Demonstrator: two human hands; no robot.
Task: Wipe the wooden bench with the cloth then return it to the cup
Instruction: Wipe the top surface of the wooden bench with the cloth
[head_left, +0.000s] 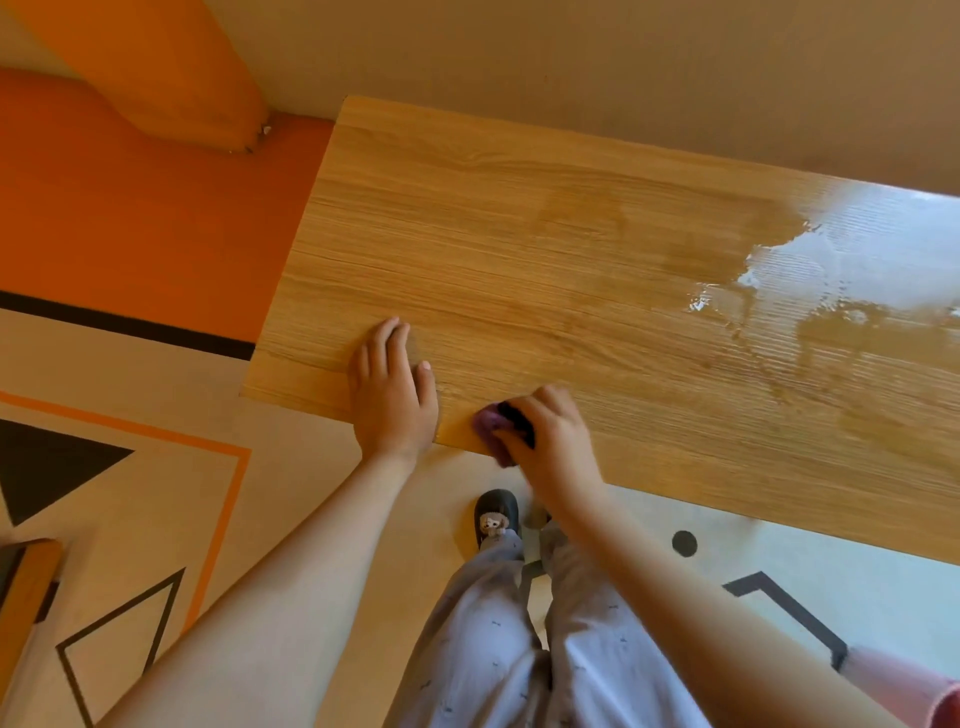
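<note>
Two hands: both low on the wooden bench (571, 249), side by side near its front edge, not touching.
Right hand (550, 436): fingers curled over the cloth (488, 422), clamping it against the wood; forearm rises from the lower right.
Cloth: purple, bunched, at the bench's front edge, partly overhanging it.
Left hand (392, 395): palm down, fingers straight and together, thumb out toward the cloth, holding nothing.
Wet patch (831, 270): glossy, far right, well apart from both hands.
Slipper (496, 514): dark, on the floor below.

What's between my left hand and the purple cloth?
Just bare wooden bench, as the head view shows, between the left hand and the purple cloth.
</note>
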